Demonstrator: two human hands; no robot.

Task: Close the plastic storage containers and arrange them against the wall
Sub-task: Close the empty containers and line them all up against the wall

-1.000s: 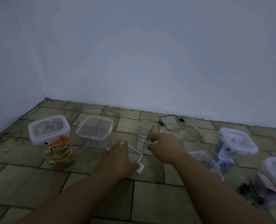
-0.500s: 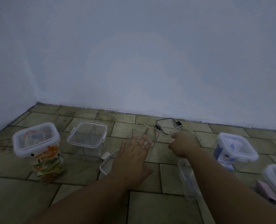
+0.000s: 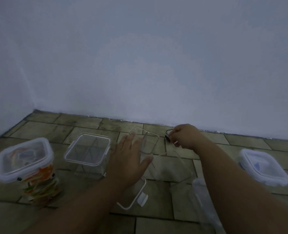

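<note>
My left hand [image 3: 129, 157] is spread flat with straight fingers, hovering over a loose clear lid [image 3: 136, 198] on the floor and just before an open clear container [image 3: 148, 141]. My right hand [image 3: 184, 136] has curled fingers that grip the black-rimmed lid [image 3: 168, 135] near the wall. On the left stand a closed container of colourful contents [image 3: 27, 166] and a closed empty clear container [image 3: 87, 152]. A closed white-lidded container [image 3: 264, 168] stands at the right.
A blue-white wall [image 3: 156, 65] meets the tiled floor [image 3: 82, 125] just behind the containers, with a corner at the left. Another clear container [image 3: 173, 164] lies between my arms, and a clear one [image 3: 205, 205] lies under my right forearm.
My right hand has reached farther toward the wall and taken hold of the black-rimmed lid. My left hand has stayed spread over the loose lid. The view has shifted slightly.
</note>
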